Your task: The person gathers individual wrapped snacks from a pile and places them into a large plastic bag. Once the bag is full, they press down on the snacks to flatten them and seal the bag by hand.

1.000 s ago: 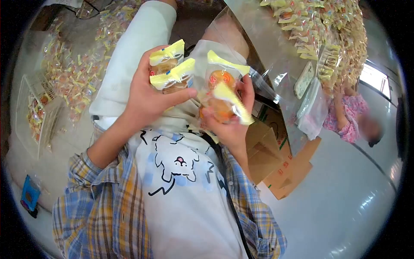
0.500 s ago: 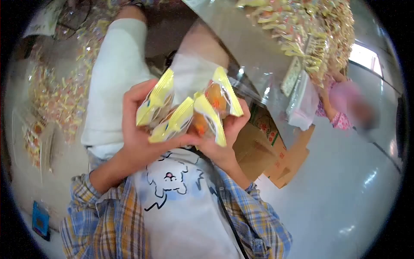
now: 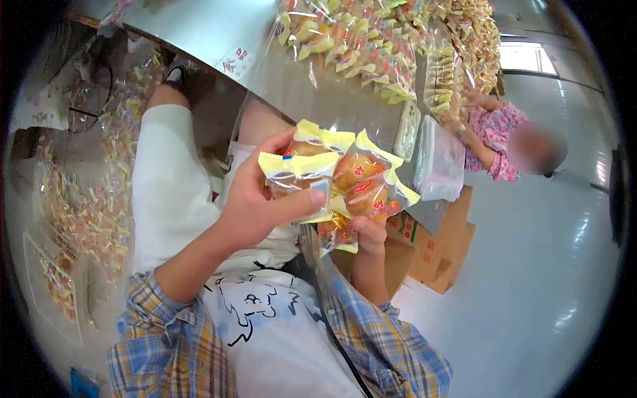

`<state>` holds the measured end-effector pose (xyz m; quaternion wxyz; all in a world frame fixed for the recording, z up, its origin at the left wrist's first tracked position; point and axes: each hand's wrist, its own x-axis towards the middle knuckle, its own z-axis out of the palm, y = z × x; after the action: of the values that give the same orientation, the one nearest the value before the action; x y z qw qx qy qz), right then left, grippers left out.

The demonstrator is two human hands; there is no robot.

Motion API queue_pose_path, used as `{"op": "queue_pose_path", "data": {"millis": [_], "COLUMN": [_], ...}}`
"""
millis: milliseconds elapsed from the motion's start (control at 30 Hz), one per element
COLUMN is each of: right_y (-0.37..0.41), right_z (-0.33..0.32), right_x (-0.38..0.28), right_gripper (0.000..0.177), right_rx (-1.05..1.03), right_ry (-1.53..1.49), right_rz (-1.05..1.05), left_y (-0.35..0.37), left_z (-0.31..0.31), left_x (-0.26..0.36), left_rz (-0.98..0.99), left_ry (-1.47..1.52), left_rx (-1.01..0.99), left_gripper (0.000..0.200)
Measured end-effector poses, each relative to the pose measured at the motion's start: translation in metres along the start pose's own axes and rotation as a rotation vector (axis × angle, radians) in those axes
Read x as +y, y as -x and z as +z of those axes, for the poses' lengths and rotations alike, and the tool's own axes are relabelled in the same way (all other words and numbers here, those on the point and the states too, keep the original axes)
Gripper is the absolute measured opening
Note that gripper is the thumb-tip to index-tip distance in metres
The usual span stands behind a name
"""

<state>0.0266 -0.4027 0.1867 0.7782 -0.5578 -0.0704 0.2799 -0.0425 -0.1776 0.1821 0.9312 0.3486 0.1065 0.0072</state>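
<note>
Shifted rightward since the earlier frame, the yellow-ended bun packets [image 3: 358, 176] overlap the table [image 3: 279, 86] edge in view, pinched by the left hand [image 3: 249, 205] and right hand [image 3: 371, 239], whose rear fingers are hidden, with wide floor [image 3: 531, 265] rightward.

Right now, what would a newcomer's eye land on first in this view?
First, the yellow-ended packets held in the left hand and right hand, mid-view. Next, the big spread of similar packets on the table, upper right, then a co-worker's pink patterned top, farther right.
</note>
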Motion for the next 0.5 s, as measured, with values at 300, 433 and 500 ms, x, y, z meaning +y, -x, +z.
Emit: {"op": "queue_pose_path", "data": {"millis": [300,433,500], "right_y": [-0.028,-0.030,-0.039], "right_z": [0.005,0.005,0.006], "right_x": [-0.002,0.004,0.010], "right_gripper": [0.117,0.117,0.116], "right_rx": [-0.138,-0.055,-0.031], "right_ry": [0.003,0.072,0.164], "right_rz": [-0.070,-0.049,-0.071], "left_y": [-0.029,-0.047,-0.058], "left_z": [-0.003,-0.003,-0.004], "left_x": [0.013,0.012,0.006], "left_rz": [0.368,0.321,0.374], "left_ry": [-1.088,-1.327,-1.374], "left_rx": [0.418,0.408,0.398], "left_gripper": [0.080,0.069,0.063]}}
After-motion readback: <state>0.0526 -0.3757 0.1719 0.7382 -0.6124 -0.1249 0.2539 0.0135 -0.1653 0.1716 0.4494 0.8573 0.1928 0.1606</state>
